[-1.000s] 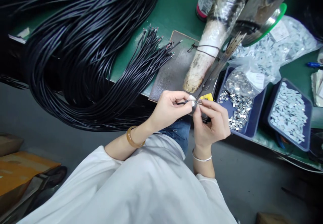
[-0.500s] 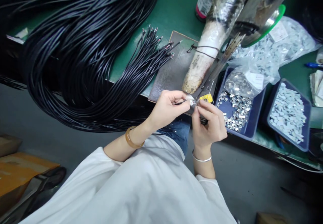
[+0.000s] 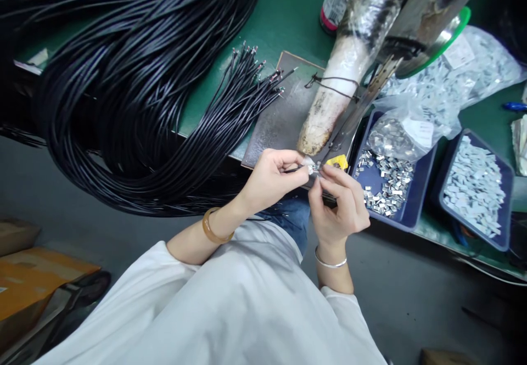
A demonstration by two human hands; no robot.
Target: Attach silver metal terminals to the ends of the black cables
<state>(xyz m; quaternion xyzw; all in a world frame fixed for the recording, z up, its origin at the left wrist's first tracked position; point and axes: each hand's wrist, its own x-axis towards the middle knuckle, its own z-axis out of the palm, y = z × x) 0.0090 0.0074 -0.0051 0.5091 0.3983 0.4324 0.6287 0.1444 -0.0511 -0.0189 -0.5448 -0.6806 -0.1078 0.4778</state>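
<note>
My left hand (image 3: 276, 179) pinches the end of a black cable (image 3: 293, 169) close to a yellow piece (image 3: 338, 162). My right hand (image 3: 342, 203) is closed at the fingertips, meeting a tiny metallic part at the cable's tip; its exact shape is too small to make out. Both hands are nearly touching, just below the blunt end of a plastic-wrapped tube (image 3: 325, 107). Behind them lies a dark metal plate (image 3: 275, 121). A bundle of black cables (image 3: 222, 118) rests with its stripped ends on the plate's left part.
Right of my hands, a blue tray (image 3: 420, 200) holds small metal pieces, and another tray (image 3: 507, 200) holds pale pieces. Plastic bags (image 3: 473, 68) lie behind them. A bottle (image 3: 335, 3) stands at the back of the green table (image 3: 288, 13). Cardboard boxes (image 3: 41, 271) sit lower left.
The fingers of my right hand have shifted slightly left at the cable tip. My left hand keeps its pinch. The whole view has moved very slightly.
</note>
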